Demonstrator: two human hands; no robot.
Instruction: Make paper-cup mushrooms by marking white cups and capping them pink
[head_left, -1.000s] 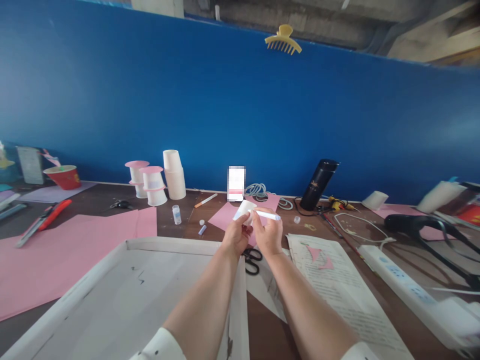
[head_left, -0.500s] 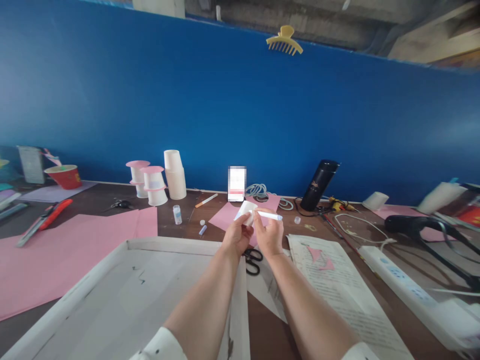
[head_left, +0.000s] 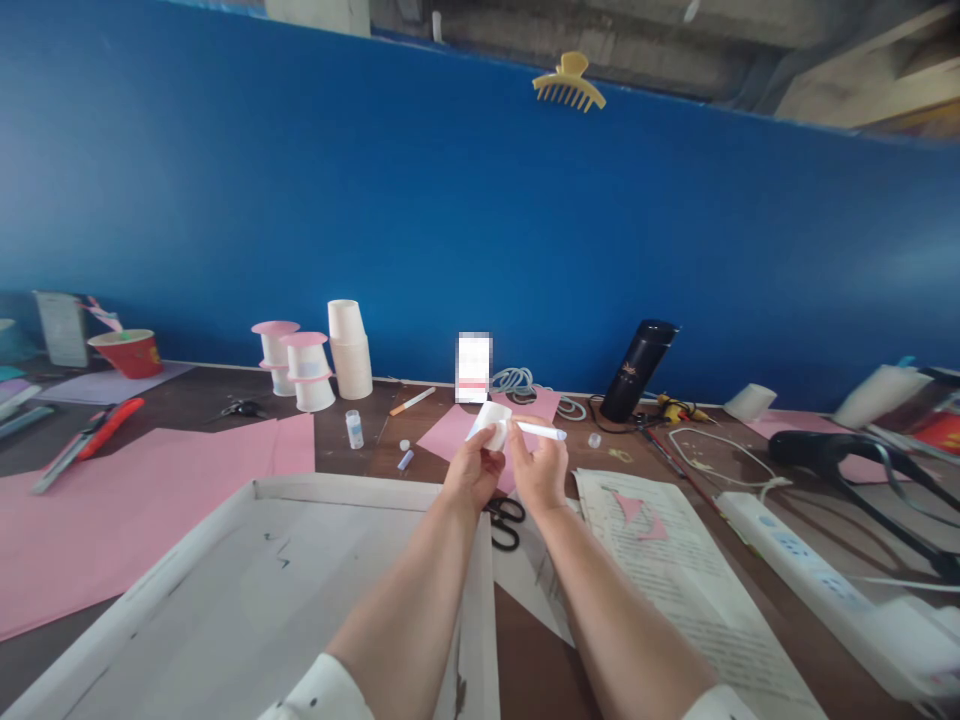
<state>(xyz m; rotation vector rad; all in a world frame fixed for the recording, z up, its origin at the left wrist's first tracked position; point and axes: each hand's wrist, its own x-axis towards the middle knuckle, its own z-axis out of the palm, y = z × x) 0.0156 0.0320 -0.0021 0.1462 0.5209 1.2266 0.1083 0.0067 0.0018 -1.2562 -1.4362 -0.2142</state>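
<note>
My left hand [head_left: 478, 468] is closed on a small white paper cup [head_left: 491, 414], held tilted above pink paper. My right hand [head_left: 541, 468] is closed around a white marker [head_left: 541, 430] with a bluish end pointing right. The marker's other end is at the cup, hidden by my fingers, so I cannot tell whether it touches. Beneath my wrists, black-handled scissors [head_left: 504, 523] lie partly covered. A small open bottle [head_left: 355, 429] stands to the left, with a white cap [head_left: 405, 445] and a purple cap [head_left: 406, 460] nearby.
Pink-topped cup pieces [head_left: 307, 372] and stacked white cups [head_left: 350, 350] stand at the back left. A phone [head_left: 474, 367] leans on the blue wall. To the right are a black flask [head_left: 640, 370], a printed sheet [head_left: 675, 570] and a power strip [head_left: 802, 560]. A white tray [head_left: 330, 487] fills the front left.
Both hands stay in nearly the same place. The cup and the marker have shifted only very slightly.
</note>
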